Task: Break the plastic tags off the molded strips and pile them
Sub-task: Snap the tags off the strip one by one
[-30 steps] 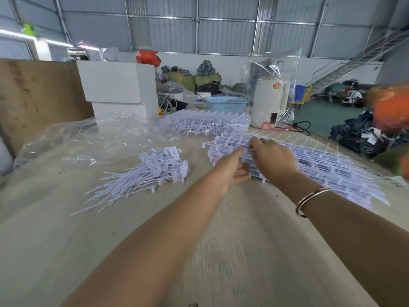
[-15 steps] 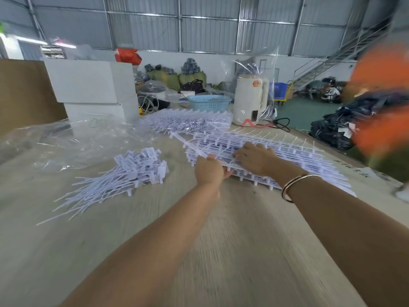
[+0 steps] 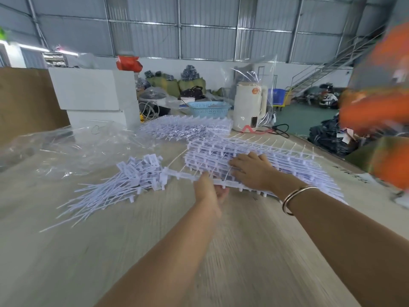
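A stack of white molded strips (image 3: 294,165) lies on the wooden table (image 3: 155,251), right of centre. My left hand (image 3: 208,191) grips one strip (image 3: 183,175) at the stack's near left corner; the strip juts out to the left toward the pile. My right hand (image 3: 252,171) rests flat on top of the stack, fingers spread. A pile of loose white tags (image 3: 124,180) with long thin tails lies to the left of the hands.
A second heap of strips (image 3: 188,127) lies farther back, with crumpled clear plastic (image 3: 66,147) to its left. White boxes (image 3: 93,96), a blue basket (image 3: 209,108) and a cream appliance (image 3: 249,105) stand at the table's far edge. A blurred orange shape (image 3: 380,111) fills the right.
My left hand has drawn one strip leftward out of the stack. My right hand went from pinching at the stack's edge to lying flat on it.
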